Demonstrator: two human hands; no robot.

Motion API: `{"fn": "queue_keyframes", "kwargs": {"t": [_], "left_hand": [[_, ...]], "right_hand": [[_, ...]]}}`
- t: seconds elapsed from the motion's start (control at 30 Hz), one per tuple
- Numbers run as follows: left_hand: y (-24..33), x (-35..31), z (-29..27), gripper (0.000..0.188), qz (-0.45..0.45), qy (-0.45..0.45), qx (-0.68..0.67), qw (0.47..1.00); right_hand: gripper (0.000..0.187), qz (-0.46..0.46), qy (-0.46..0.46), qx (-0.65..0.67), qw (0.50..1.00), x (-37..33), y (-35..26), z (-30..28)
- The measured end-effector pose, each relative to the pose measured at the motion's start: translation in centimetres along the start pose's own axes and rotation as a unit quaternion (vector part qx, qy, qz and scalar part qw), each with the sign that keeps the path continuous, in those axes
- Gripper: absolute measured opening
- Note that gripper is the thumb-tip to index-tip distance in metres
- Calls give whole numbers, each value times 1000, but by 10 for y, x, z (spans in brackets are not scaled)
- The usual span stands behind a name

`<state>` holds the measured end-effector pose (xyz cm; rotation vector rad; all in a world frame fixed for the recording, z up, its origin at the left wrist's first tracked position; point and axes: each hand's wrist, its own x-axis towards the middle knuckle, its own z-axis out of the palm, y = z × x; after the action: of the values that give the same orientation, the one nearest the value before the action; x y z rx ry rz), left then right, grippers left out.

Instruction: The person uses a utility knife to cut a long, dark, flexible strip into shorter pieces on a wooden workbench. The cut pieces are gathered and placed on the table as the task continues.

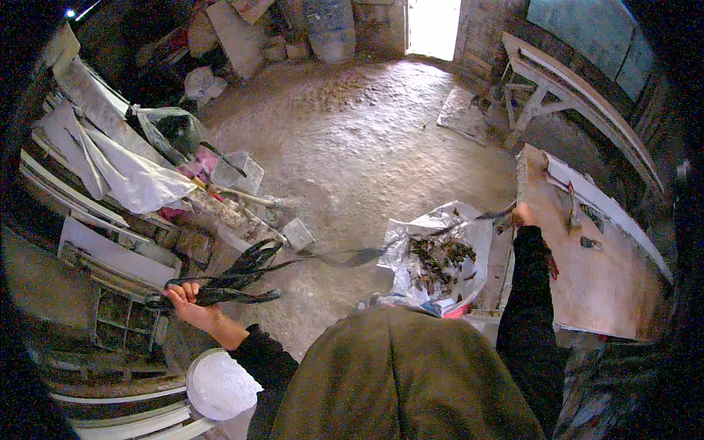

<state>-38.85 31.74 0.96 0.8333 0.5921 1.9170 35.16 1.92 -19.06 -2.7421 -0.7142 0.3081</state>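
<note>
My left hand, at the left, is closed around a looped bundle of black strands. From it a thin dark length stretches across in front of me to my right hand. The fingers of that hand are closed on the strands' far end, beside the edge of a brown board. Below the stretched length, a white sack lies spread out with brown, leaf-like scraps on it. Whether the strands are fibre or plastic I cannot tell.
A white tub of white powder stands at lower left. On the board lies a red-handled brush. White cloth and cluttered tools line the left side. A wooden bench stands far right, and a bright doorway opens at the back.
</note>
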Motion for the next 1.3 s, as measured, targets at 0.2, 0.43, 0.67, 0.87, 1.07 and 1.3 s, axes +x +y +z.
{"fn": "queue_keyframes", "kwargs": {"t": [0.2, 0.43, 0.67, 0.87, 1.07, 1.3], "left_hand": [[-4, -10, 16, 20, -26, 113, 211, 971], [-65, -64, 68, 36, -154, -79, 452, 875], [-90, -76, 74, 37, -143, -115, 445, 877], [-84, -85, 79, 31, -146, -160, 380, 900], [-105, -89, 59, 23, -194, -249, 313, 895], [-118, -101, 85, 27, -193, -274, 339, 879]], "right_hand": [[28, -97, -92, 593, 794, -56, -117, -87], [22, -280, -185, 546, 767, -201, -268, -197], [26, -357, 210, 626, 660, -179, -298, -218], [20, -268, 106, 372, 882, -156, -232, -207], [20, -82, 64, 257, 961, -113, -94, -217], [20, 42, 269, 417, 867, -146, 0, -255]]}}
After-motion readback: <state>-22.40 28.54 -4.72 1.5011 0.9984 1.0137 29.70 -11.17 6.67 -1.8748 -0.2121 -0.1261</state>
